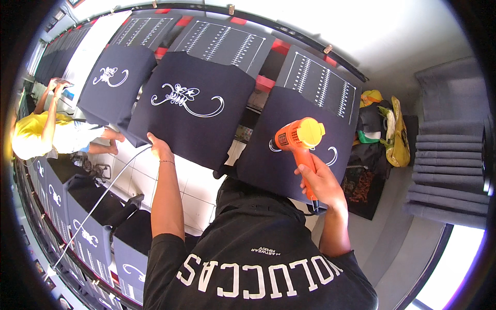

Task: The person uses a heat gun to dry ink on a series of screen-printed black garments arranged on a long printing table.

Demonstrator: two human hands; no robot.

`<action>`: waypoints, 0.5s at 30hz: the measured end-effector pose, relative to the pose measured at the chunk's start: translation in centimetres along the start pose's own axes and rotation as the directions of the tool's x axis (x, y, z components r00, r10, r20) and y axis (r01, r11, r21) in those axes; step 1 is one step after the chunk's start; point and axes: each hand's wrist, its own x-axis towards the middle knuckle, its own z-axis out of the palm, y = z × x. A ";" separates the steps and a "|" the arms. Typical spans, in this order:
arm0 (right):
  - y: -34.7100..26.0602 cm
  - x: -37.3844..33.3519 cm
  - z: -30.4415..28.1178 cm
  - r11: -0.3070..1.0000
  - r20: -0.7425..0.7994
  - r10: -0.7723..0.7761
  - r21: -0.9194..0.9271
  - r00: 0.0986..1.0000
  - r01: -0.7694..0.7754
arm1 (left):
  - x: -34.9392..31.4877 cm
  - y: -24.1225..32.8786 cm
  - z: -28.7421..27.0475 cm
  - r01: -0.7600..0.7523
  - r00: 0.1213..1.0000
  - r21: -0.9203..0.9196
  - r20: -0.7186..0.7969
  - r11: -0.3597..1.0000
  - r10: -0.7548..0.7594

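Observation:
An orange heat gun (300, 137) is gripped by its handle in my right hand (324, 182), fingers wrapped round it. It hangs over a dark cloth panel (263, 155) with a white curled print, partly hidden behind the gun. My left hand (161, 149) is at the near left corner of the middle dark panel (194, 129), which bears a white floral scroll print (186, 101). A long pale cord (111, 188) runs taut from the lower left into my left hand. The fingers there are partly hidden, but they appear closed on it.
Slanted boards with white ruled markings (217, 44) line a rail (289, 28). Another printed panel (116, 77) lies left. A person in yellow (39, 134) is at far left. More printed panels (85, 235) stand lower left; bags (395, 134) and folded dark cloths (447, 170) lie right.

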 end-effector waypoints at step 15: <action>2.1 -1.4 -3.5 1.000 -0.147 -0.016 -0.027 0.989 0.012 | 1.8 -2.1 -1.2 -0.200 0.978 0.106 0.090 0.974 0.191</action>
